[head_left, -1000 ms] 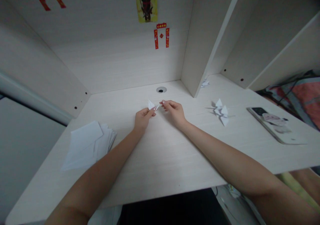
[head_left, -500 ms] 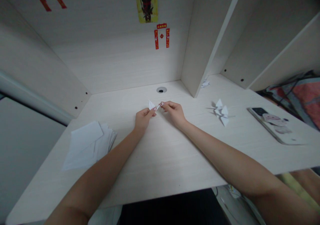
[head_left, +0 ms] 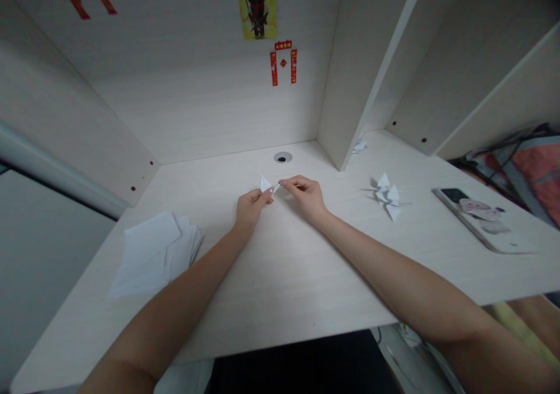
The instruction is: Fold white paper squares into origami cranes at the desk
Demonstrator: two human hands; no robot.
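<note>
A small folded white paper crane (head_left: pixel 264 182) is pinched in my left hand (head_left: pixel 252 207), its pointed wing sticking up past the fingers. My right hand (head_left: pixel 306 195) closes thumb and fingertips on the thin pointed end of the same crane, on its right side. Part of the folded paper is hidden behind the fingers. Off to the right, finished-looking white paper cranes (head_left: pixel 385 195) lie close together on the desk.
A loose stack of white paper sheets (head_left: pixel 151 254) lies left, beside my left forearm. A phone (head_left: pixel 481 222) rests at the right. Behind my hands are a cable hole (head_left: pixel 283 157) and an upright divider (head_left: pixel 350 79). More folded paper (head_left: pixel 360 146) sits behind the divider.
My right fingertips have shifted very slightly at the crane's thin pointed end. My left hand keeps its hold, and everything else stays where it was.
</note>
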